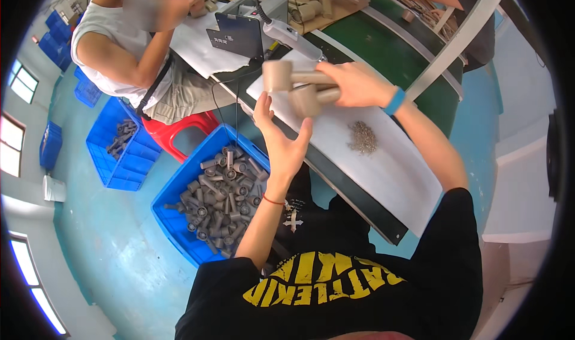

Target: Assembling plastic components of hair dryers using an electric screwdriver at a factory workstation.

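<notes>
My right hand (359, 85), with a blue band at its wrist, grips two beige hair dryer housings by their handles above the white-covered bench. The upper housing (277, 76) points its round head to the left; the lower housing (305, 101) is smeared by motion. Just below them my left hand (281, 145) is open, thumb and fingers spread, with nothing in it. A small heap of screws (363, 137) lies on the white sheet (395, 175). Beyond my right hand, a white electric screwdriver (293, 39) hangs on a coiled cord.
A blue crate (171, 220) full of similar grey-brown housings stands left of my left forearm. A co-worker (117, 46) sits at the far left near a red stool (173, 135). A black panel (238, 38), a green conveyor (383, 46) and a slanted metal post (455, 43) lie beyond.
</notes>
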Available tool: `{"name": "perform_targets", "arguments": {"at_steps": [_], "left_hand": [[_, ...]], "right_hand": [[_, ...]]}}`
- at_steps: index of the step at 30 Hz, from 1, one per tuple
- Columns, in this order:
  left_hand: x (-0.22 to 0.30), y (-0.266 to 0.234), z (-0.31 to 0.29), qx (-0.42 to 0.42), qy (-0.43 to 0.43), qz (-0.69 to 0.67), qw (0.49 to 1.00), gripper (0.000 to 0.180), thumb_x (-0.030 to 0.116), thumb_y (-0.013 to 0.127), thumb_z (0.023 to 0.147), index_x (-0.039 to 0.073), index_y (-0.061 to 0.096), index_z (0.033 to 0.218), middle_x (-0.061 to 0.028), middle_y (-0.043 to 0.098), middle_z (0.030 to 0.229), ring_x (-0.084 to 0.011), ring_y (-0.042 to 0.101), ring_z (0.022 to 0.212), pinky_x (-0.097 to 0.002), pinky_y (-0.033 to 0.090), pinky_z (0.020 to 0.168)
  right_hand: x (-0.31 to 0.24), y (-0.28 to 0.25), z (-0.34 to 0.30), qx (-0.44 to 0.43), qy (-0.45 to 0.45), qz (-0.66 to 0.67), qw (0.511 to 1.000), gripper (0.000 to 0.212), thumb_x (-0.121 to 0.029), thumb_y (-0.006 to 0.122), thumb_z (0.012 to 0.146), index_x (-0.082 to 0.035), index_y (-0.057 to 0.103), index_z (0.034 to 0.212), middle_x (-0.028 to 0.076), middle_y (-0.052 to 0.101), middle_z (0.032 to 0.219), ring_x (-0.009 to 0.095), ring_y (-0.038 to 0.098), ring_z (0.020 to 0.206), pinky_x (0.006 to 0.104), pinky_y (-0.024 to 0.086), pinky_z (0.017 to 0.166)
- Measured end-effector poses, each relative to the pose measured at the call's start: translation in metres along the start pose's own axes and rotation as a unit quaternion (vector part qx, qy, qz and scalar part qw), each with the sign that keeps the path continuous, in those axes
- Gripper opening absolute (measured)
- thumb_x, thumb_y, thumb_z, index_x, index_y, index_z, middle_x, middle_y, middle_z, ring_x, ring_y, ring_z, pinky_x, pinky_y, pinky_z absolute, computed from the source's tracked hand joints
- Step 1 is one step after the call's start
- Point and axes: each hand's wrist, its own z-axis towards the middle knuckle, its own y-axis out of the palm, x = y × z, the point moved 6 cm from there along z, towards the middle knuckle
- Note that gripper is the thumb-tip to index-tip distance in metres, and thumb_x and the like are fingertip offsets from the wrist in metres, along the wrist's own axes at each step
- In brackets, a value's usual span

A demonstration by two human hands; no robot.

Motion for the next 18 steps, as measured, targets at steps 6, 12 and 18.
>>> {"name": "perform_targets", "arguments": {"at_steps": [6,12,18], "left_hand": [[-0.004,0.000,0.016,-0.051,0.004,0.258,0.965,0.088,0.018,0.080,0.071,0.001,0.031,0.143,-0.0242,0.036,0.137,-0.0430,0.043,0.124,-0.0492,0.036,0.103],[-0.003,0.009,0.018,-0.056,-0.017,0.379,0.924,0.079,0.021,0.080,0.067,0.004,0.041,0.133,-0.0204,0.048,0.122,-0.0405,0.050,0.109,-0.0473,0.042,0.091],[0.043,0.069,0.019,-0.152,0.248,0.424,0.858,0.052,0.014,0.074,0.067,0.003,0.056,0.114,-0.0164,0.052,0.116,-0.0351,0.048,0.114,-0.0502,0.035,0.098]], "right_hand": [[-0.005,0.022,0.031,-0.092,-0.035,0.047,0.994,0.068,-0.044,0.082,0.061,-0.008,0.054,0.112,0.018,0.068,0.098,0.037,0.065,0.092,0.0451,0.051,0.077],[0.041,0.000,0.044,-0.106,0.093,0.105,0.984,0.082,-0.057,0.081,0.065,-0.002,0.053,0.121,0.016,0.061,0.115,0.031,0.058,0.108,0.0394,0.047,0.089],[0.059,0.021,0.113,0.159,-0.029,0.242,0.957,0.069,-0.041,0.083,0.066,-0.003,0.060,0.119,0.020,0.065,0.112,0.033,0.063,0.104,0.0393,0.049,0.089]]}}
